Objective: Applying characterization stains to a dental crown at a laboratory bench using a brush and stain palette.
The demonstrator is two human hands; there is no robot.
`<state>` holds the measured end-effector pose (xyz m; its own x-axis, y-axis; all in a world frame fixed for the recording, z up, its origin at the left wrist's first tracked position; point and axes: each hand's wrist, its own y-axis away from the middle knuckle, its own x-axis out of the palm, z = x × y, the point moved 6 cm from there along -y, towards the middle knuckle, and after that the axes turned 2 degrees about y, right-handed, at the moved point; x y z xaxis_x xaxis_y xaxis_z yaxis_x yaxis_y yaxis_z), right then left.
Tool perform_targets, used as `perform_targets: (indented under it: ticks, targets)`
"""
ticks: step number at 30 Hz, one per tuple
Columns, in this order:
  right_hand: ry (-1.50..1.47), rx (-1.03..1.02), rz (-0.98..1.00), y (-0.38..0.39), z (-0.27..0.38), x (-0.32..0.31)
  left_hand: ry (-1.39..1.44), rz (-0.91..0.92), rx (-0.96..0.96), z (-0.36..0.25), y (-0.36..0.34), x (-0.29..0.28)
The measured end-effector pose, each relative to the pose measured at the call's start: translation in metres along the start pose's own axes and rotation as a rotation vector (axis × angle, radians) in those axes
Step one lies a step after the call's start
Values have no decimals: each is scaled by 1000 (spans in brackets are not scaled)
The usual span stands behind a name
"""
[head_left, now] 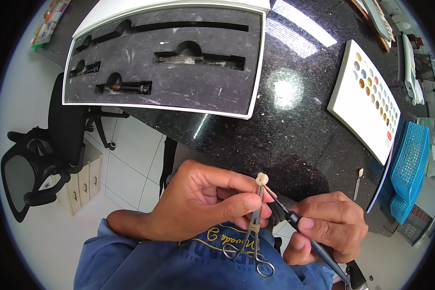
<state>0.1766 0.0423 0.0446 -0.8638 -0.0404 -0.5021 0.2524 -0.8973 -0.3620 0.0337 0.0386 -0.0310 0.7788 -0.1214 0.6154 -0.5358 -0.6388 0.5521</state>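
Note:
My left hand (198, 198) pinches the shanks of a metal hemostat (254, 235) between thumb and fingers. Its ring handles point down toward my shirt, and a yellowish band is wound round it. At the upper tips sits a small cream-white tooth crown (262, 179) with a dark spot on its face. My right hand (331, 224) grips a fine brush (293, 218) with a dark handle like a pen. The brush's thin tip points up and left, right beside the crown; whether it touches cannot be told.
A white-rimmed case (188, 92) with dark foam slots holding brushes lies on the black speckled counter (217, 135). At right are a white palette (340, 104) of coloured wells, a tooth-shaped tab on a stick (357, 183), and a blue perforated basket (408, 164). An office chair (65, 130) stands left.

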Motion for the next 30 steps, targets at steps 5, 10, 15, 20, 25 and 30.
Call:
perform_targets:
  ticks: [5,10,15,20,25,30]
  targets:
    - [14,-15,29,-1,3,-5,21,10,-16,-1,-1,4]
    - [20,-23,30,-1,1,0,19,-14,11,0,0,2]
    - [28,-4,14,-1,3,-2,31,19,-5,-1,0,2]
    - [30,-39,-8,0,2,1,21,5,19,-1,0,2]
    - [31,-38,31,-1,3,0,15,3,4,-2,0,3]
    - [-2,-59,36,-1,1,0,3,0,1,-1,0,2]
